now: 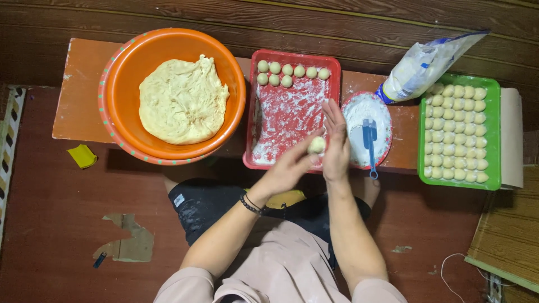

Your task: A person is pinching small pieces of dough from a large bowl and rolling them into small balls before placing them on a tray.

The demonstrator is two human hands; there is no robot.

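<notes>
Dough ball [316,145] pressed between left hand [289,168] and right hand [336,147] (fingers flat) over the red tray's [250,134] near edge.

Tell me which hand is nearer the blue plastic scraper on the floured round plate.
Right. The right hand is just beside the blue plastic scraper; the left hand is farther off, beyond the dough ball.

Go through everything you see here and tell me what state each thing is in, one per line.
Left hand: cupped under a dough ball.
Right hand: flat, pressed against the ball.
Orange basin: holds a large dough mass.
Red tray: floured, nine balls along its far edge.
Green tray: filled with rows of balls.
Flour plate: floured, blue scraper lying on it.
Flour bag: open, lying tilted.
</notes>
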